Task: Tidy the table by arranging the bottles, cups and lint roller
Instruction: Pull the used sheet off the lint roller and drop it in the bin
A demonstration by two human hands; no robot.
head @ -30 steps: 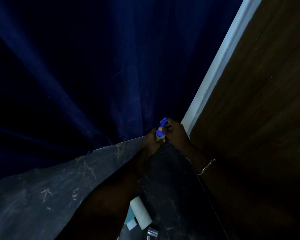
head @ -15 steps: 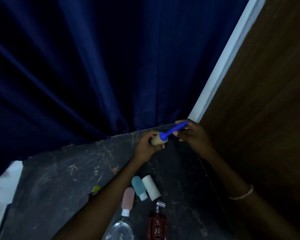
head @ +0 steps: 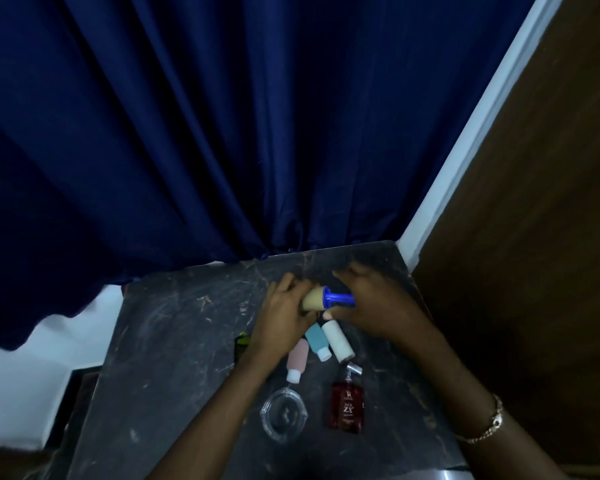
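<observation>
Two things lie nearest me: a glass cup at seven o'clock and a red bottle at five. Beyond them, three small bottles lie on their sides on the tabletop. Farthest, at twelve o'clock, the lint roller runs nine-to-three between my hands: left hand wraps the roll, right hand clamps the blue handle.

The left hand covers most of the lint roller's tan roll; its forearm hides nearly all of a green object beside the pink bottle; the red bottle's small print is unreadable.
</observation>
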